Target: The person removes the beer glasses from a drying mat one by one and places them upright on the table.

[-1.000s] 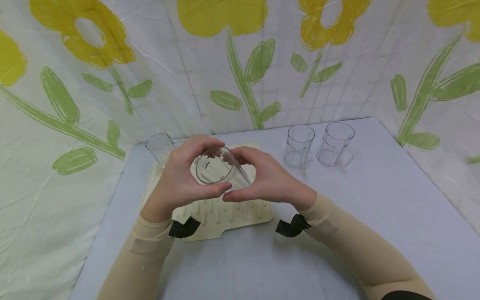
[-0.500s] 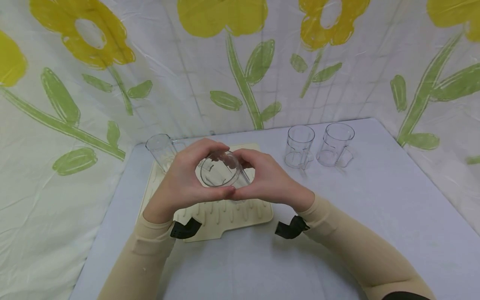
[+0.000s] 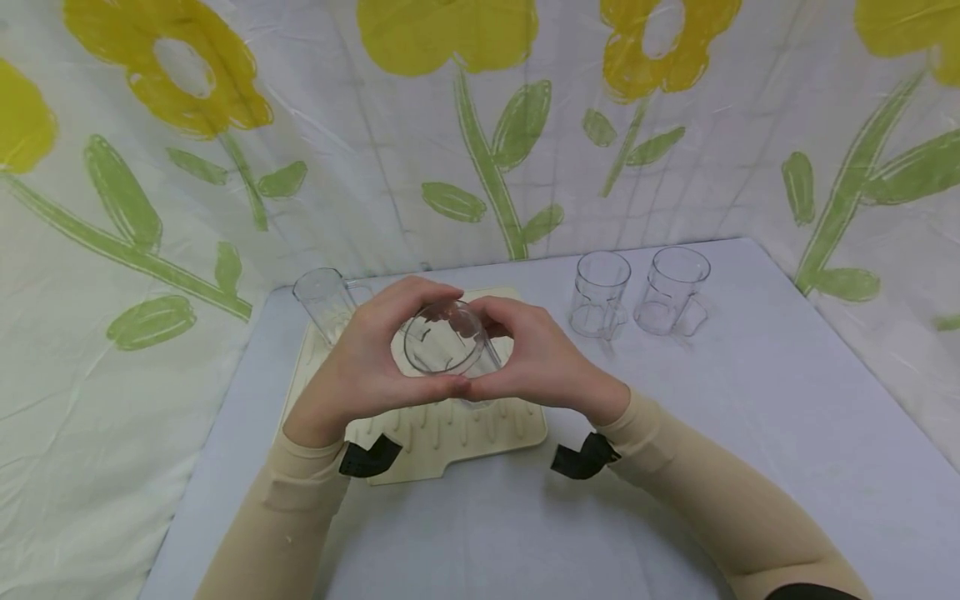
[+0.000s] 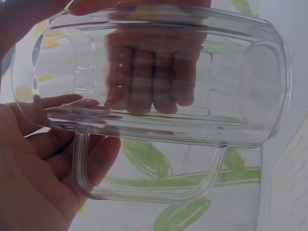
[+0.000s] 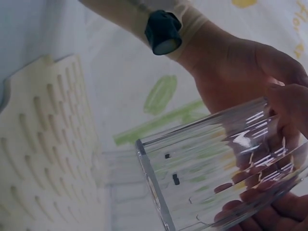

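A clear glass mug (image 3: 444,337) is held in both hands over the cream ridged drying mat (image 3: 435,433), its open rim facing up toward the head camera. My left hand (image 3: 356,358) wraps around the body from the left, thumb across the near side. On the other side my right hand (image 3: 536,354) grips the mug near the rim, and the two thumb tips meet in front. In the left wrist view the mug (image 4: 226,96) shows its long looped handle beside my right hand (image 4: 43,178). Fingers on the far side show through the glass.
Another clear mug (image 3: 326,300) stands at the mat's back left corner, partly hidden by my left hand. Two more handled mugs, the nearer (image 3: 598,292) and its neighbour (image 3: 669,287), stand at the back right of the white table (image 3: 750,417). A flowered curtain (image 3: 480,167) hangs behind.
The mug and my left hand have shifted slightly right. My thumbs have come together in front of the mug. In the last half second almost nothing moves.
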Demonstrator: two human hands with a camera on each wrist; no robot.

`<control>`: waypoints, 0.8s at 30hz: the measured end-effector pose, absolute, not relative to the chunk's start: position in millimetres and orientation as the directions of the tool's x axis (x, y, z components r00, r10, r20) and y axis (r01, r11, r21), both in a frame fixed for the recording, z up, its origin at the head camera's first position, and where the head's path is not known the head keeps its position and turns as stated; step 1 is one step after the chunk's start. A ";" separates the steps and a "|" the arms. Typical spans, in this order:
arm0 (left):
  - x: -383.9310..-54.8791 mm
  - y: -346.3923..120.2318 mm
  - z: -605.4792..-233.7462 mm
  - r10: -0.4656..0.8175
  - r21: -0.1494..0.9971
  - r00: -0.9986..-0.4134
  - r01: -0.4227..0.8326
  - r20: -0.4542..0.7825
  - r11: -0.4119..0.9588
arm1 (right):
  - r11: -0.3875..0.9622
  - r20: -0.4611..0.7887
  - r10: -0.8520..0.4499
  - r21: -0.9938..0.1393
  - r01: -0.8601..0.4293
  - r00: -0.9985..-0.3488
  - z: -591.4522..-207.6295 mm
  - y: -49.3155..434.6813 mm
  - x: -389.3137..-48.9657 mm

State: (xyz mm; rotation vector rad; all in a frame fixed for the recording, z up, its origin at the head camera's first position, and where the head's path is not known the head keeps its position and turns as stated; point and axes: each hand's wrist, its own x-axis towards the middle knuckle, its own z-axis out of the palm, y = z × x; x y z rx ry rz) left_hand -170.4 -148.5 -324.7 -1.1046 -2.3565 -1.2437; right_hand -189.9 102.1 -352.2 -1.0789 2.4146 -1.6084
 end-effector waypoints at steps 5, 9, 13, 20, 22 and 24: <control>-169.6 -154.0 -320.4 0.517 0.591 -0.663 0.737 0.541 0.328 | 0.191 0.334 -0.569 -0.835 -0.516 -0.752 -351.8 103.1 -190.1; -170.5 -160.8 -316.9 0.509 0.581 -0.645 0.755 0.570 0.305 | 0.174 0.353 -0.555 -0.836 -0.520 -0.753 -349.5 104.4 -190.3; -171.0 -169.9 -312.8 0.481 0.583 -0.635 0.764 0.605 0.276 | 0.175 0.357 -0.547 -0.836 -0.520 -0.758 -346.3 106.3 -190.6; -169.3 -197.7 -302.8 0.383 0.655 -0.648 0.744 0.659 0.133 | 0.194 0.336 -0.550 -0.839 -0.508 -0.765 -343.3 109.8 -191.8; -169.7 -207.5 -301.2 0.334 0.669 -0.647 0.741 0.685 0.062 | 0.192 0.339 -0.551 -0.838 -0.511 -0.762 -343.4 111.3 -192.7; -170.7 -218.3 -300.5 0.281 0.677 -0.648 0.736 0.708 -0.006 | 0.192 0.344 -0.550 -0.835 -0.516 -0.761 -342.8 113.0 -193.3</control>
